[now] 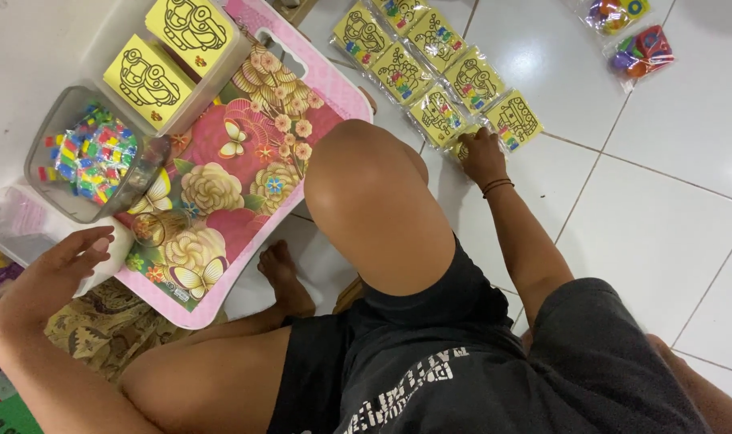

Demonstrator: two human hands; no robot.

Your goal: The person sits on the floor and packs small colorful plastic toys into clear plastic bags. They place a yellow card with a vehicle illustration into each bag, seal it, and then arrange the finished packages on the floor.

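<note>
Head view: right hand (482, 157) pressed flat, fingers curled, on a glossy yellow square packet (465, 145) on white floor tile (655, 233); left hand (64, 261) spread open, empty, beside clear plastic tub (40, 157) of beads.

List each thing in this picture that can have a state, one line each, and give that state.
Left hand: open, fingers spread, holding nothing, near the clear tub.
Right hand: pressed flat on a yellow packet on the floor.
Yellow packets: sealed, lying flat in rows on the tiles.
Clear tub: lidless, filled with small coloured pieces.
Yellow cards: standing tilted in a white box.
Floral table: upright, top partly covered.
Toy bags: closed, on the floor.
</note>
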